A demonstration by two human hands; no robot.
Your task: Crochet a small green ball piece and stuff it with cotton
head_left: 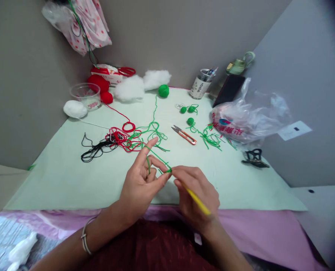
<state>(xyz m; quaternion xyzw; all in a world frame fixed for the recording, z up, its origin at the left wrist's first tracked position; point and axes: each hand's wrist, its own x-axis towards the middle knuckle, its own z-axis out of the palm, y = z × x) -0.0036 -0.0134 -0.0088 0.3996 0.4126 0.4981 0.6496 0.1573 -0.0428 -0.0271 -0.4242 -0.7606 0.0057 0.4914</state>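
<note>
My left hand [141, 184] pinches a small piece of green crochet [169, 170] between thumb and fingertip. Over its raised index finger runs green yarn [157, 155], which also loops around the lower fingers. In my right hand [198, 188] is a crochet hook [197, 200] with a yellow handle; its tip meets the green piece and cannot be made out. Beyond my hands lies a loose tangle of green yarn [153, 131], with a strand leading back to a green yarn ball [163, 91].
Orange-handled thread snips [185, 135] lie near small green balls [190, 121] and yarn scraps [211, 139]. Red yarn [119, 137] and black cord [95, 150] are at left. White stuffing [130, 88], a pen jar [201, 84] and a plastic bag [237, 116] stand behind.
</note>
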